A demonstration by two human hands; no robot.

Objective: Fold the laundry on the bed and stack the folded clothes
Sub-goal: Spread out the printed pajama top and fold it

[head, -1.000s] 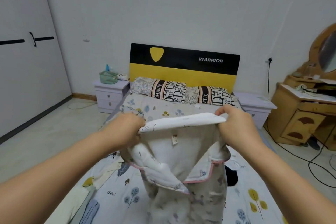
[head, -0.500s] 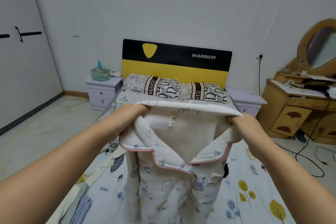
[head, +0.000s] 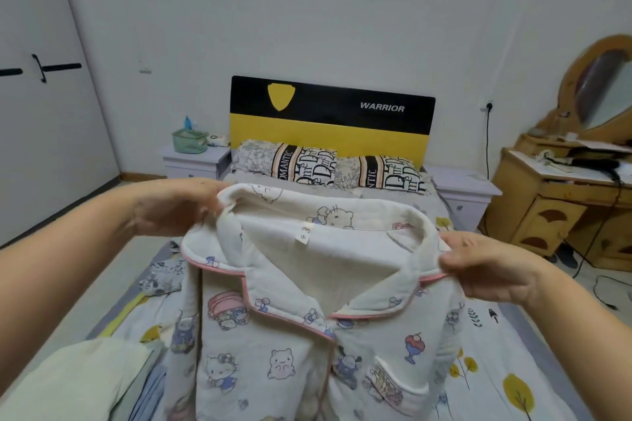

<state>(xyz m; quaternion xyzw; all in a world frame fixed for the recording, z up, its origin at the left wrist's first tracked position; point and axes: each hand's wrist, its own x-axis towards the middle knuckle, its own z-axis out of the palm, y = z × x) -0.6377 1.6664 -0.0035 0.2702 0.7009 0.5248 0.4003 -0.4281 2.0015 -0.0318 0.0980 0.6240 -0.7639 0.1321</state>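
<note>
- The left hand (head: 171,208) is closed on the pyjama top (head: 307,335) at the collar's left end, fingers curled round the fabric edge, near the shoulder.
- The right hand (head: 489,270) pinches the collar and shoulder at the opposite end, thumb on top, fingers tucked under the pink-piped lapel.
- Between the two hands the collar runs side to side, slightly slanted: the left hand sits higher and farther off, the right lower and closer to the body.
- The top hangs down from this line, front facing the person, its long axis vertical, held in the air above the bed (head: 513,369); its hem drops out of view, so whether it touches the sheet cannot be told.
- Judgement: the coming move is likely laying the top flat. Since the garment hangs straight below both hands, it would need to swing forward and down onto the open sheet ahead, collar toward the pillows (head: 328,164).
- Neither hand is clearly nearer to that spot; both would travel together.
- Other pale fabric (head: 85,379) lies at the lower left on the bed, just beside the hanging top, and could get caught under it.
</note>
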